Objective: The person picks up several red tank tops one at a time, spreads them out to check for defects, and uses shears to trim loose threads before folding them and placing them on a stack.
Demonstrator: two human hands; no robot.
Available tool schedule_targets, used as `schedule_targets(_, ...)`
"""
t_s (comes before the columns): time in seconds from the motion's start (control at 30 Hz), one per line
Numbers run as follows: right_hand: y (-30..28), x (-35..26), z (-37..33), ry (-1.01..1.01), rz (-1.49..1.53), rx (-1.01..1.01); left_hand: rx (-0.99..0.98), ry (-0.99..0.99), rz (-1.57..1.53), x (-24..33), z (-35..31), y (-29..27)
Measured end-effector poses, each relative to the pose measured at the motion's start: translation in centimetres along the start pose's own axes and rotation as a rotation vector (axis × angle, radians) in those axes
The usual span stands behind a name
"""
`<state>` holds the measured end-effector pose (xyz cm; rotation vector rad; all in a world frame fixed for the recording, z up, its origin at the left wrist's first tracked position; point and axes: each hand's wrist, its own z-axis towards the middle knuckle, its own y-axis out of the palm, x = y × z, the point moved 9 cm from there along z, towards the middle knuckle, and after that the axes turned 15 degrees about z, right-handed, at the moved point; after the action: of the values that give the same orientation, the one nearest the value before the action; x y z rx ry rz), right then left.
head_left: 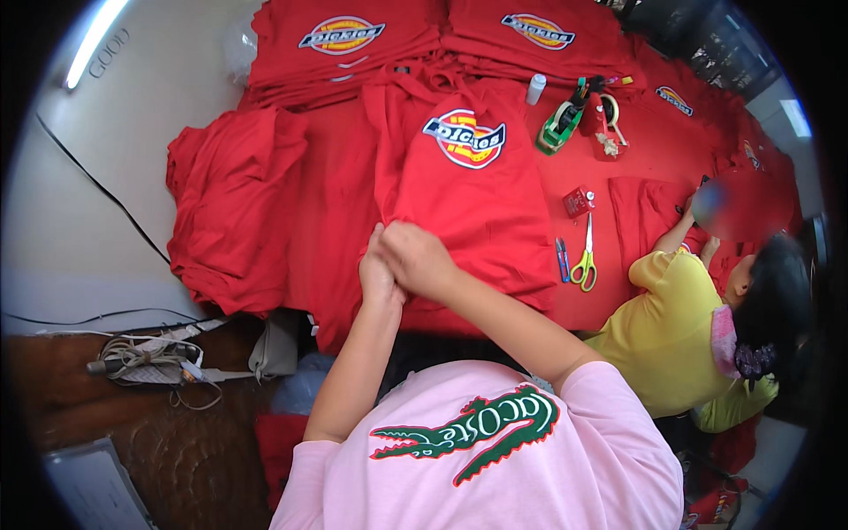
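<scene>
A red T-shirt (481, 212) with a round yellow-and-white chest print lies partly folded on the table in front of me. My left hand (378, 272) is closed at the shirt's left edge, its fingertips pinching the cloth. Against it lies my right hand (417, 258), with curled fingers at the same edge; its fingertips are partly hidden, but cloth runs up from between both hands. More red cloth (340, 203) spreads flat to the left of the fold.
Folded red shirts (344, 71) are stacked at the back; a loose red heap (234, 208) sits left. To the right are yellow-handled scissors (584, 269), blue thread snips (563, 261), a small red box (579, 202), a green tape dispenser (558, 126) and a white bottle (536, 88). A co-worker in yellow (676, 327) handles red shirts.
</scene>
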<state>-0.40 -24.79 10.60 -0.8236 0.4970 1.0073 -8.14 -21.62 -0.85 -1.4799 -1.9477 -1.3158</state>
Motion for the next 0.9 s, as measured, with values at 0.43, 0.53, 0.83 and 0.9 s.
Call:
schedule_targets(0.43,1.1,4.2,-0.1,0.138,-0.094,-0.046,-0.398,-0.177,0.009,-4.3,7.7,-2.3)
schedule_targets(0.53,2.6,2.6,-0.9,0.180,-0.121,-0.140,-0.236,-0.196,0.187,-4.3,6.7,-2.1)
schedule_targets(0.83,0.2,5.5,-0.2,0.238,-0.241,0.027,-0.449,-0.401,0.175,-6.9,7.1,1.4)
schedule_targets(0.9,-4.5,12.7,-1.4,0.419,-0.518,0.137,-0.356,-0.450,0.271,-7.7,6.1,4.7)
